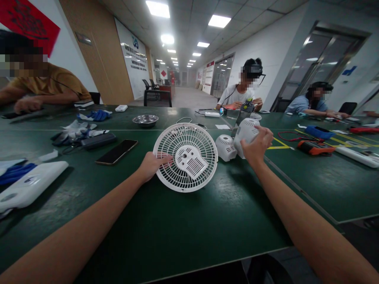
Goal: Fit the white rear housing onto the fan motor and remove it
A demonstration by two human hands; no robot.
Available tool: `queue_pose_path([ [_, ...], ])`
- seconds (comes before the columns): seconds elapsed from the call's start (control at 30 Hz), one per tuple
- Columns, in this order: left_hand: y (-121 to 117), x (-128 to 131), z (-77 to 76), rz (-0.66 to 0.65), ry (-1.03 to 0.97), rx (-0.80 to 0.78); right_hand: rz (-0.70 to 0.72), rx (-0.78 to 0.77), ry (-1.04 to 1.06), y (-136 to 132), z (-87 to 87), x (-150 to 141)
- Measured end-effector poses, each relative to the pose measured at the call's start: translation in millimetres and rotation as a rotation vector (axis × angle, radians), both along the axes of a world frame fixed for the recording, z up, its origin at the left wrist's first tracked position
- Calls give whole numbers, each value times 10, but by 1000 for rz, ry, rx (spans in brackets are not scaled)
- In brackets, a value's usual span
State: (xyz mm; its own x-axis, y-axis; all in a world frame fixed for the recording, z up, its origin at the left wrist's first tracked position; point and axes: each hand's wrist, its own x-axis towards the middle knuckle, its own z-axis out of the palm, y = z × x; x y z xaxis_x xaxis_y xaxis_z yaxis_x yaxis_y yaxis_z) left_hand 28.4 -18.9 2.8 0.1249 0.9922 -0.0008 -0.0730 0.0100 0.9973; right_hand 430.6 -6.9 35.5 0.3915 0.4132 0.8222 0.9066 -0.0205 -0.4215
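Observation:
My left hand (152, 165) grips the left rim of a round white fan grille (186, 157), which stands tilted up from the green table (183, 225). My right hand (257, 145) is closed round a white rounded fan housing (246, 133) held just above the table, right of the grille. A second white housing part (226, 147) lies on the table between the grille and my right hand.
A black phone (116, 152), a white case (28, 185), gloves (96, 115) and a steel bowl (145, 120) lie to the left and behind. Meters and cables (314, 146) lie at the right. Three other people sit round the table's far and left sides.

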Motion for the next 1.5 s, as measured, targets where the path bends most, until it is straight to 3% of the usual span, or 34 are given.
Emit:
queue_pose_path([
  [0.07,1,5,-1,8,-6,3,-16,-49,145,38,-51,138],
  [0.2,3,6,7,10,32,-19,93,-182,461,152,-249,298],
  [0.33,23,-2,-6,4,36,-25,35,-114,577,230,-322,321],
  [0.43,41,-13,-25,3,48,-25,5,64,572,233,-231,291],
  [0.53,44,-20,-26,-15,53,-22,90,235,507,184,-76,194],
  [0.6,37,-18,-15,-20,48,-26,161,264,455,132,10,77],
  [0.7,25,-13,3,-9,53,-32,226,213,391,66,43,-144],
  [0.8,30,-19,2,-11,66,-32,260,43,328,44,-34,-336],
  [0.9,48,-34,-15,-21,61,-36,262,-118,277,54,-128,-435],
  [0.97,58,-39,-25,-23,62,-38,252,-135,272,65,-155,-441],
  [1.1,54,-26,-20,-15,68,-33,219,-75,296,87,-109,-269],
  [1.23,27,-1,12,2,63,-29,113,-17,311,126,-44,129],
  [1.37,8,3,37,9,74,-33,74,-47,359,158,-64,476],
  [1.5,22,-17,17,-14,59,-26,81,-102,384,162,-92,560],
])
